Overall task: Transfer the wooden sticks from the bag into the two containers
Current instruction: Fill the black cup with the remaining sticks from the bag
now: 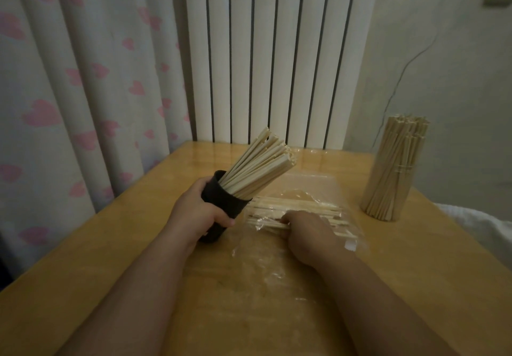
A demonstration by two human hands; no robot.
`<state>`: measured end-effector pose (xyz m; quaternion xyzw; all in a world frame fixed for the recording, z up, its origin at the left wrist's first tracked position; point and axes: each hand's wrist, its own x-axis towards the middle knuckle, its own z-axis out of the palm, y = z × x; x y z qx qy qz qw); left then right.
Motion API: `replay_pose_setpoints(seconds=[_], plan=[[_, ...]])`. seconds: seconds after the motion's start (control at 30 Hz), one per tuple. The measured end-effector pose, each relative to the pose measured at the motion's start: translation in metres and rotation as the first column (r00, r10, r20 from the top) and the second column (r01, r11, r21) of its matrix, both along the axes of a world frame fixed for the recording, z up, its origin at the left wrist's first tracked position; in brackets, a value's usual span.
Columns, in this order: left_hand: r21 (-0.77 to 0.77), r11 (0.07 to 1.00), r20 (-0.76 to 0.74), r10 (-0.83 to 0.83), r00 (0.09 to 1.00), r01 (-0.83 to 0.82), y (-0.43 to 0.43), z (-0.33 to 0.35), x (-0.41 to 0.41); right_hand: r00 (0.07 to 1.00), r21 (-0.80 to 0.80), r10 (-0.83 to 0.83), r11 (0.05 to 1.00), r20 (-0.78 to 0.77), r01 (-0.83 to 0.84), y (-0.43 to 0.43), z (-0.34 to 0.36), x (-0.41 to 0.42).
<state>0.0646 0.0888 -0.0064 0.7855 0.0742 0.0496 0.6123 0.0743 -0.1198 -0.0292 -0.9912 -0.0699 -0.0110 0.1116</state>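
My left hand [198, 213] grips a black cup [224, 206], tilted to the right, with a bundle of wooden sticks [260, 165] fanning out of its mouth. A clear plastic bag [302, 189] lies flat on the wooden table [110, 258], and loose sticks [299, 207] lie inside it. My right hand [310, 233] rests on the bag with its fingers curled round some of those sticks. At the right stands a second, clear container [388, 186] packed full of upright sticks.
A white radiator [266, 56] and a curtain with pink hearts [83, 92] stand behind the table. A pale wall is at the right, and white cloth [482, 222] shows past the table's right edge.
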Motion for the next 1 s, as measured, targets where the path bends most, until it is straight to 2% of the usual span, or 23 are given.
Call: replay_pose_setpoints(seconds=[0.13,0.57,0.63,0.83,1.0], plan=[[-0.015,1.0,0.003,-0.007,1.0,0.007,0.001,0.0,-0.002,0.999,-0.057,0.022,0.998,0.047,-0.019,-0.002,0.005,-0.002],[-0.038,0.999,0.002,0.02,1.0,-0.02,0.003,-0.001,-0.002,0.997,-0.022,0.064,0.998,0.034,-0.063,0.002,0.033,-0.027],[-0.046,0.999,0.005,0.021,1.0,-0.021,0.004,-0.001,-0.001,0.994,-0.073,0.085,0.994,0.061,-0.081,0.005,0.04,-0.034],[-0.054,0.998,0.007,0.015,1.0,-0.014,0.004,-0.002,0.0,0.926,-0.218,0.143,0.974,0.35,-0.068,0.011,0.061,-0.049],[-0.059,0.998,0.001,-0.006,1.0,0.006,0.003,-0.001,-0.001,0.827,-0.152,0.141,0.986,0.545,-0.068,0.007,0.067,-0.051]])
